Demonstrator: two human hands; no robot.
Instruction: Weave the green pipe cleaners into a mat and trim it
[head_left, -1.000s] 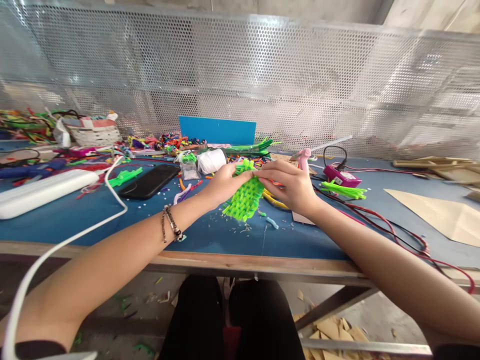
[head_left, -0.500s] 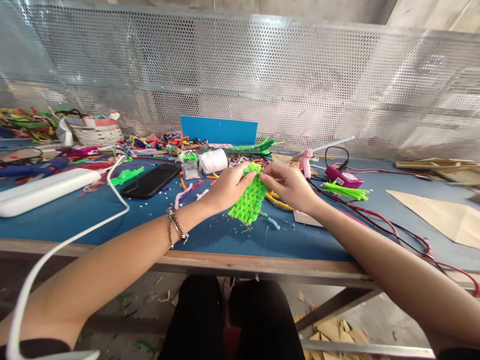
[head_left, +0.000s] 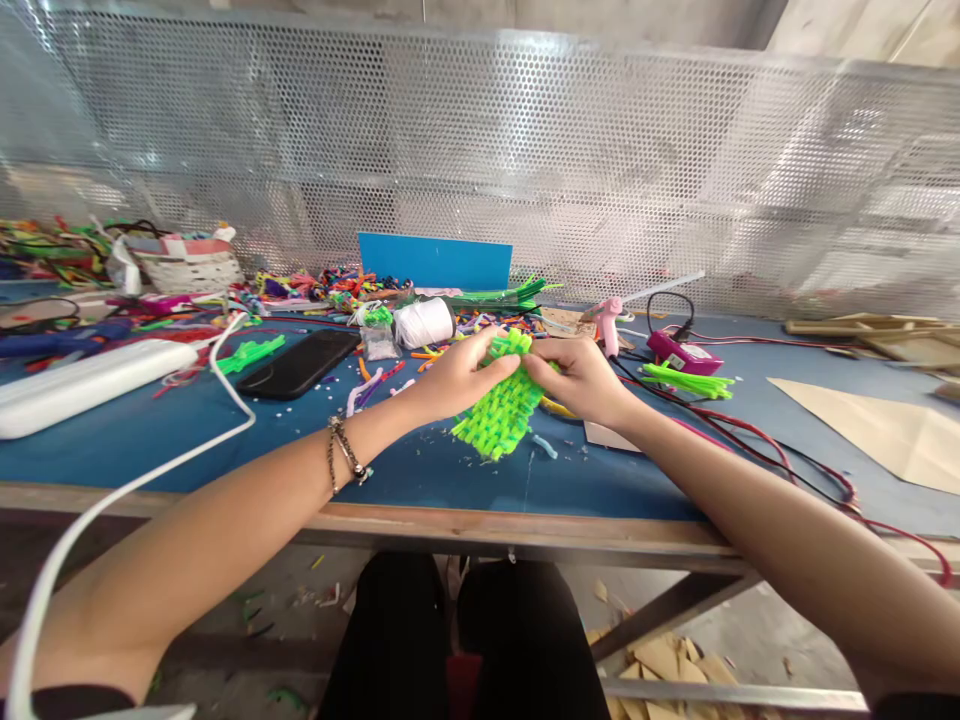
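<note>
A bright green woven piece of pipe cleaners (head_left: pixel 496 415) is held above the blue tabletop (head_left: pixel 420 480). My left hand (head_left: pixel 463 372) grips its upper left side, thumb across the front and fingers behind. At the upper right edge my right hand (head_left: pixel 576 375) pinches the piece between thumb and curled fingers. The fingertips behind the weave are hidden. A short pale blue pipe cleaner (head_left: pixel 545 446) lies on the table just beside the woven piece.
A black phone (head_left: pixel 300 364), a white power strip (head_left: pixel 97 385) and its cord lie left. Behind the hands are a white thread spool (head_left: pixel 424 323) and heaped pipe cleaners. A pink glue gun (head_left: pixel 610 322), a magenta box (head_left: pixel 684 353) and cables are right.
The left thumb has slid further across the front of the green weave. My right fingers have curled in closer, and the piece sits slightly lower and wider to view.
</note>
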